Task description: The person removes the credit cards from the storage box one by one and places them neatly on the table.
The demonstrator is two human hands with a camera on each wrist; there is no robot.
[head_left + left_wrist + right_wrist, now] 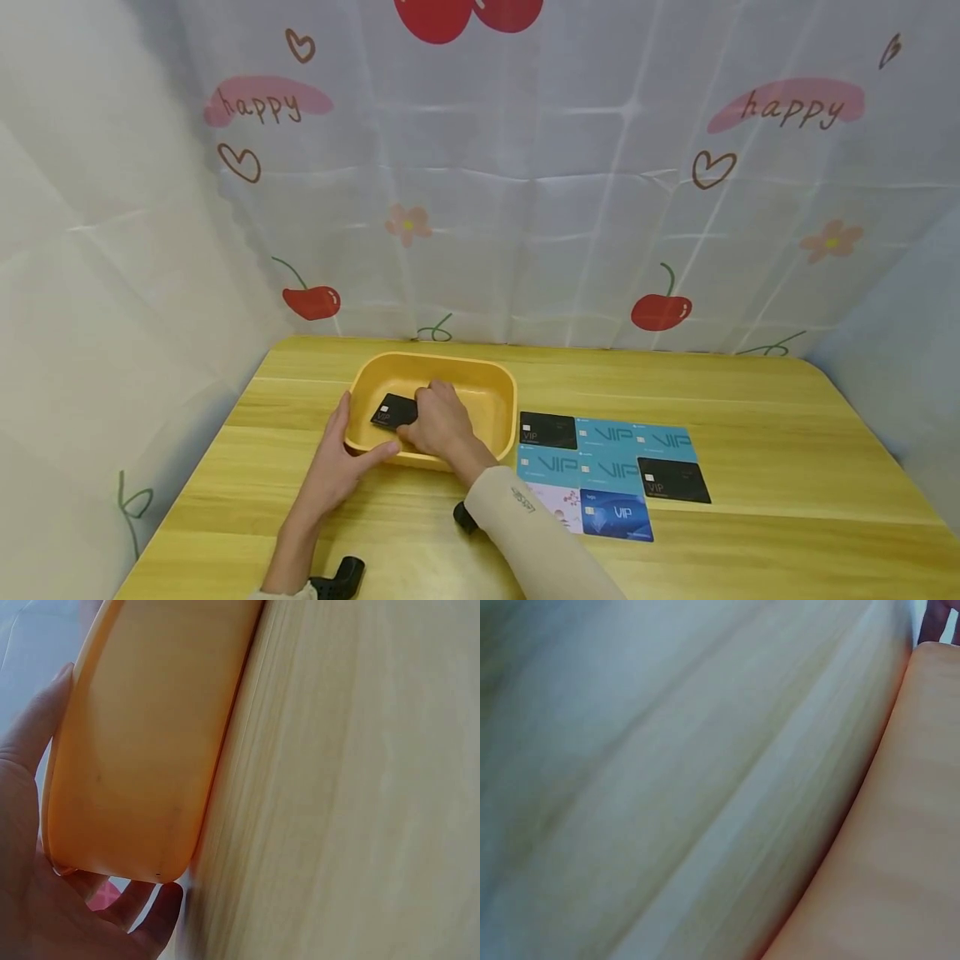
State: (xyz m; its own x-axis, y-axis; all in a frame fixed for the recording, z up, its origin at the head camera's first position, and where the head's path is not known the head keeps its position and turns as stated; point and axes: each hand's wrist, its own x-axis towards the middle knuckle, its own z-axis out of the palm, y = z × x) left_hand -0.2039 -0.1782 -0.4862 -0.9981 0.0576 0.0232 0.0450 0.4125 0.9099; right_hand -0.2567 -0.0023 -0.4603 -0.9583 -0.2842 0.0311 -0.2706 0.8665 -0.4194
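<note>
A yellow plastic basin [495, 400] stands on the wooden table. My left hand [339, 458] grips its near left corner, thumb along the near rim and fingers at the left side. In the left wrist view those fingers [161, 919] bend around the end of the basin wall [142, 750]. Inside the basin, my right hand [442, 421] pinches a black VIP card [393, 412] by its right end, which the fingers hide. The right wrist view has only the basin's outer wall [885, 847] and table, with left fingertips at the top corner.
Right of the basin, cards lie in rows: black cards [547, 430] [673, 481], several light-blue VIP cards [611, 471], a pink floral card [558, 504] partly behind my sleeve, and a dark-blue card [617, 515]. Printed white cloth [510, 250] hangs behind the table.
</note>
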